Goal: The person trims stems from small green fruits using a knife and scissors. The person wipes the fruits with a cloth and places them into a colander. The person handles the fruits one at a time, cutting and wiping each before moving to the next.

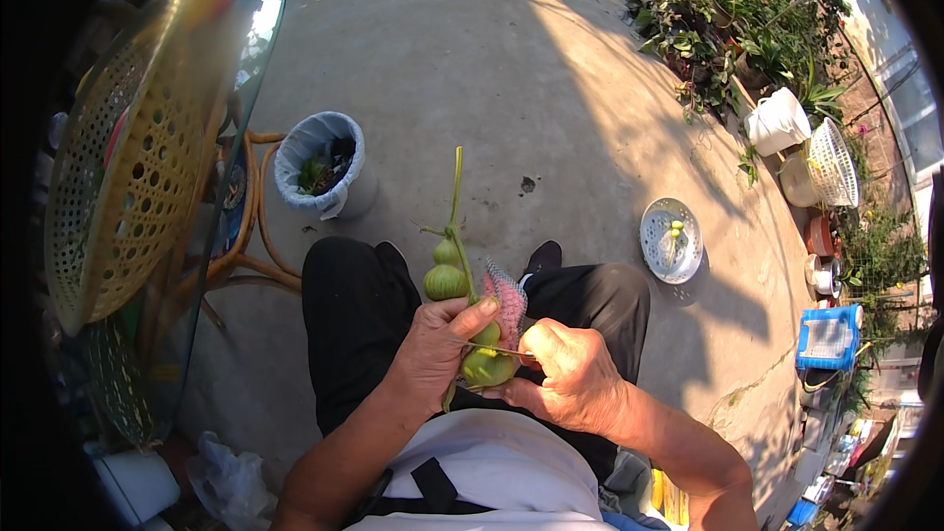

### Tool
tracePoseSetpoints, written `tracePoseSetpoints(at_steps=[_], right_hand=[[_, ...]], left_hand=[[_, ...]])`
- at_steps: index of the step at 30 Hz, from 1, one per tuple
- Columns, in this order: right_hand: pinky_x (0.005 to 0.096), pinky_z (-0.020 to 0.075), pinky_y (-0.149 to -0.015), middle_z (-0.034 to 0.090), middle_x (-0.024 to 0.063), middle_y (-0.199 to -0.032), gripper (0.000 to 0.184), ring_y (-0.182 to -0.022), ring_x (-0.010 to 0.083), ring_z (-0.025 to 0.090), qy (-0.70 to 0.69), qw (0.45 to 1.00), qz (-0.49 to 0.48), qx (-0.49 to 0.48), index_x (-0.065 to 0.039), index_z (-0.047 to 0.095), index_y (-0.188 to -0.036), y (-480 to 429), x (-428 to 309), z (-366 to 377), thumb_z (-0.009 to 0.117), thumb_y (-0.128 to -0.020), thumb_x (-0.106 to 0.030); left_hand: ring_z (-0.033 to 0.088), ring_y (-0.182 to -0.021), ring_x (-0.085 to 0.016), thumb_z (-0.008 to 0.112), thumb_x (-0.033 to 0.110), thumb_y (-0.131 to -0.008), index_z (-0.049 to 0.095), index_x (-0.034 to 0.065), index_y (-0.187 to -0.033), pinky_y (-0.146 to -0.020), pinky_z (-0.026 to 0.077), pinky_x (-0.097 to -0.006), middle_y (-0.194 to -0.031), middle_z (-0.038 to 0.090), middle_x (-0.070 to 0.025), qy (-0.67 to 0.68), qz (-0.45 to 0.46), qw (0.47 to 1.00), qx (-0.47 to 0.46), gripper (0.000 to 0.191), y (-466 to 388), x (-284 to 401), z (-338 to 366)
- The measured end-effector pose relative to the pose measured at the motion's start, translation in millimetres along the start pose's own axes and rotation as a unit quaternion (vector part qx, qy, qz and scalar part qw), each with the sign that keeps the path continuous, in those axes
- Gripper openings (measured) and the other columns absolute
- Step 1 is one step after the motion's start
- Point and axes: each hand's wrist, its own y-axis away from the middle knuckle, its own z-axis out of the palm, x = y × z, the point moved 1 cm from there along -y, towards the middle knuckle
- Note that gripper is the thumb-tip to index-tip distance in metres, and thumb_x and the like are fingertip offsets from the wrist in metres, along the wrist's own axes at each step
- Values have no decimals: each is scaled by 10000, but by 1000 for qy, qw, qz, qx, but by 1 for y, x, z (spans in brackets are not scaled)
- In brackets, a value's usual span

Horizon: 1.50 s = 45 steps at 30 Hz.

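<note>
Small striped green gourds hang in pairs on a green stem above my lap. My left hand grips the stem, its thumb on top. In my right hand is a thin metal tool, perhaps a small blade; its thin end crosses the lower gourd close to my left hand. My right thumb is near that gourd's underside. Behind the gourds lies a pink and grey knitted cloth between my knees.
A lined bin with plant scraps stands front left, beside a glass-topped rattan table and a large woven basket. A metal colander holding small green pieces sits on the concrete at right. Potted plants line the right side.
</note>
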Motion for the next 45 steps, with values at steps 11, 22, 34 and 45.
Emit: tracePoseSetpoints(at_steps=[11, 22, 34, 45], right_hand=[[380, 506, -508, 540, 79, -705, 424, -589, 264, 606, 76, 996, -47, -26, -46, 572, -835, -3, 0, -2, 903, -727, -286], [367, 481, -496, 518, 75, -717, 409, -590, 247, 578, 120, 991, -60, -28, -54, 572, -843, -6, -1, -5, 887, -734, -292], [360, 497, -507, 531, 77, -728, 419, -603, 235, 600, 81, 995, -54, -12, -55, 556, -826, -7, -5, -3, 899, -740, -280], [361, 453, -503, 471, 69, -720, 443, -599, 236, 544, 195, 974, -107, 46, -74, 522, -784, -4, -5, 10, 895, -652, -275]], left_hand=[[652, -633, -120, 709, 318, -1018, 708, -2, -814, -600, 543, -271, -745, 702, -73, -83, 38, 993, 80, 380, -4, -9, -5], [645, -654, -104, 746, 294, -1004, 730, 2, -833, -613, 534, -264, -768, 691, -46, -50, 19, 995, 83, 339, -4, -6, -4], [616, -668, -80, 740, 282, -991, 733, 2, -829, -623, 514, -264, -766, 690, -30, -89, 49, 991, 83, 324, -5, -8, -3], [657, -582, -149, 702, 316, -1024, 691, 2, -790, -531, 532, -279, -742, 702, -92, -31, 18, 994, 107, 392, -15, -6, -5]])
